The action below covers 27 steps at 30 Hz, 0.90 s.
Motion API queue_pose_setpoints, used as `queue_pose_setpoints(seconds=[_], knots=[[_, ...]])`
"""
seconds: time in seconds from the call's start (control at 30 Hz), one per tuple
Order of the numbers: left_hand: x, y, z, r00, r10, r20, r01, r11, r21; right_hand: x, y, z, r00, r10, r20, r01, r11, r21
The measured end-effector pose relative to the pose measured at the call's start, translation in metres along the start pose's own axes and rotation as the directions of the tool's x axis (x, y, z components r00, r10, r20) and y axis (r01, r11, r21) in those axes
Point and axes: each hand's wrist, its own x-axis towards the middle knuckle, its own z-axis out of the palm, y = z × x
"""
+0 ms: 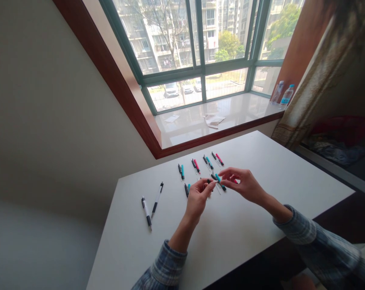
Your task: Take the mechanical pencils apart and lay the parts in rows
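My left hand and my right hand meet above the white table, fingers pinched. Between them is a teal and black pen part, held by my right fingertips; my left fingertips pinch a small dark piece that I cannot make out. Two white and black pens lie whole on the left of the table. Beyond my hands lie several pen parts in pairs, teal, pink, teal and pink.
A wide window sill runs behind the table with a cloth and a paper on it. Two plastic bottles stand at its right end. A curtain hangs at the right.
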Motion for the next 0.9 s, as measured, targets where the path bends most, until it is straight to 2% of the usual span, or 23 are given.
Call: queue_pose_setpoints(seconds=[0.13,0.27,0.43,0.57,0.7,0.8,0.9], knots=[[0.0,0.001,0.0,1.0,0.016,0.003,-0.016,1.0,0.024,0.008,-0.009,0.01,0.998,-0.028,0.048,0.025,0.997,0.07],[0.0,0.002,-0.001,1.0,0.009,-0.015,-0.009,1.0,0.015,0.012,-0.005,0.014,0.995,0.013,0.098,-0.03,0.984,0.174],[0.0,0.001,-0.001,1.0,0.007,-0.02,-0.006,1.0,0.025,0.025,0.002,0.006,0.983,0.04,0.18,-0.087,0.96,0.265],[0.001,-0.001,-0.002,1.0,0.007,-0.011,-0.006,0.998,0.066,0.054,0.02,-0.015,0.996,0.034,0.076,-0.048,0.981,0.189],[0.003,-0.003,-0.002,1.0,0.007,-0.007,-0.006,0.996,0.088,0.082,0.057,-0.036,0.999,0.036,0.005,-0.036,0.993,0.117],[0.004,-0.004,-0.002,1.0,0.007,-0.006,-0.006,0.996,0.092,0.09,0.086,-0.043,0.996,0.061,-0.058,-0.058,0.997,0.054],[0.005,-0.004,-0.001,1.0,0.006,-0.004,-0.006,0.995,0.099,0.088,0.104,-0.043,0.995,0.053,-0.081,-0.052,0.999,0.012]])
